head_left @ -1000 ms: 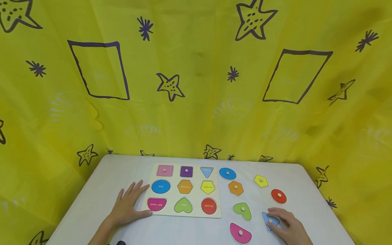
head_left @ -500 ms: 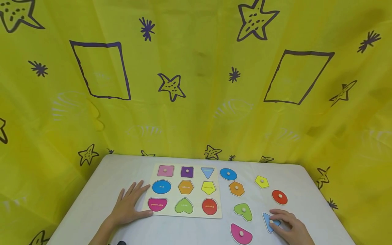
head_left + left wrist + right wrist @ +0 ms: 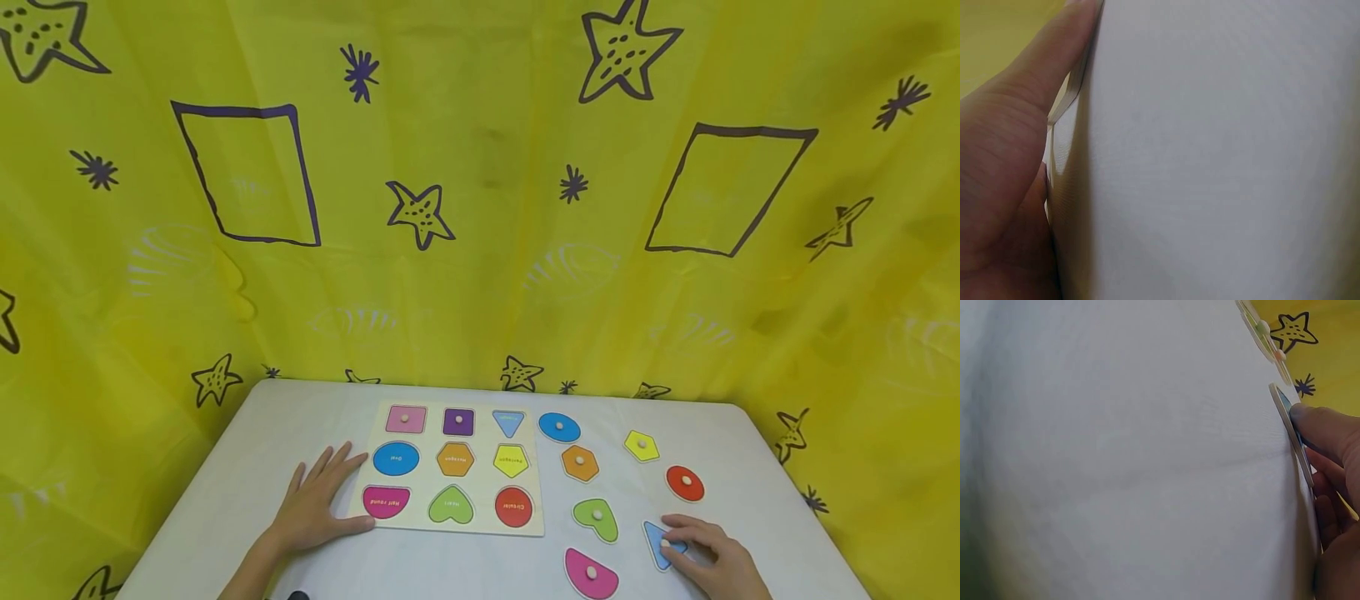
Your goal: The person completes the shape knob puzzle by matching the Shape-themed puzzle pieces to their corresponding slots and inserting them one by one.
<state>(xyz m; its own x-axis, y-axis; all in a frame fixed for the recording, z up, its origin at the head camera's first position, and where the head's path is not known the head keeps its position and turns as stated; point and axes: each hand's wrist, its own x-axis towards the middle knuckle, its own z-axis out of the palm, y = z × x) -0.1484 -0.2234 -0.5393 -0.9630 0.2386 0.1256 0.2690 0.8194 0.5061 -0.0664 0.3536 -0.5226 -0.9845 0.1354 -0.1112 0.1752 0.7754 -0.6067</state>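
My left hand [image 3: 311, 504] lies with fingers spread at the left edge of a wooden shape puzzle board [image 3: 483, 522], its thumb at the near left corner. At the right, my right hand [image 3: 712, 554] pinches the knob of a light blue triangle puzzle piece [image 3: 652, 542], which lies on the table. In the right wrist view the thumb [image 3: 1322, 428] is against that piece's face. Beside it lie a pink half-round piece [image 3: 581, 577], a green heart piece [image 3: 585, 510] and a red circle piece [image 3: 692, 492]. A pink square piece [image 3: 395, 425] and a purple square piece [image 3: 450, 427] sit in the board.
Also right of the board are a blue oval piece [image 3: 547, 425], an orange hexagon piece [image 3: 588, 468] and a yellow pentagon piece [image 3: 634, 440]. The white table [image 3: 450, 567] meets a yellow patterned curtain [image 3: 480, 292] behind. A small dark object [image 3: 298, 596] shows at the bottom edge.
The head view has shifted slightly. Both hands and the puzzle pieces keep their places, with the right fingers still at the triangle's knob.
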